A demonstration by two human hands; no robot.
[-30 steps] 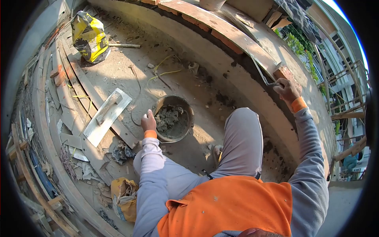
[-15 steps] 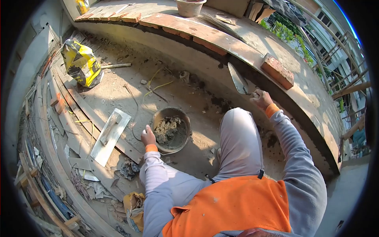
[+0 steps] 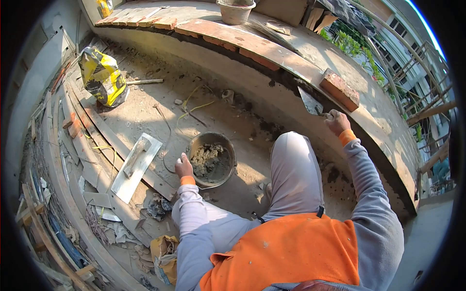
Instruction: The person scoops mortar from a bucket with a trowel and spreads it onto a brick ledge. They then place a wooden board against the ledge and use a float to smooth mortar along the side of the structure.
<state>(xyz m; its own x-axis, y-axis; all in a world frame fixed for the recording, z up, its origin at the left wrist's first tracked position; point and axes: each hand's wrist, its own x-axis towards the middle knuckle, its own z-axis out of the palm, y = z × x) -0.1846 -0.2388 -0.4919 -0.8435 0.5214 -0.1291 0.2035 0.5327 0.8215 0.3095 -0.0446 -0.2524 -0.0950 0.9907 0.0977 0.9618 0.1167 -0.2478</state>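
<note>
My right hand (image 3: 337, 122) is closed round the handle of a pointed trowel (image 3: 310, 102). The trowel's blade lies against the mortar-covered side of the low wall (image 3: 252, 75), just below a red brick (image 3: 340, 89) on the ledge. At the rim of a round bucket (image 3: 232, 154), my left hand (image 3: 184, 166) grips the near-left edge, its fingers partly hidden. Inside the bucket is grey mortar (image 3: 208, 157), heaped on the left side. A flat float (image 3: 136, 168) with a handle lies on boards left of the bucket.
A yellow and black bag (image 3: 102, 77) stands at the back left. Long boards (image 3: 92, 160) and debris cover the left ground. A second bucket (image 3: 236, 11) and thin rods (image 3: 274, 35) rest on the ledge. Bamboo poles (image 3: 432, 112) stand at right.
My right hand has moved right and slightly up with the trowel, bringing its blade closer to the brick. The left hand stays at the bucket.
</note>
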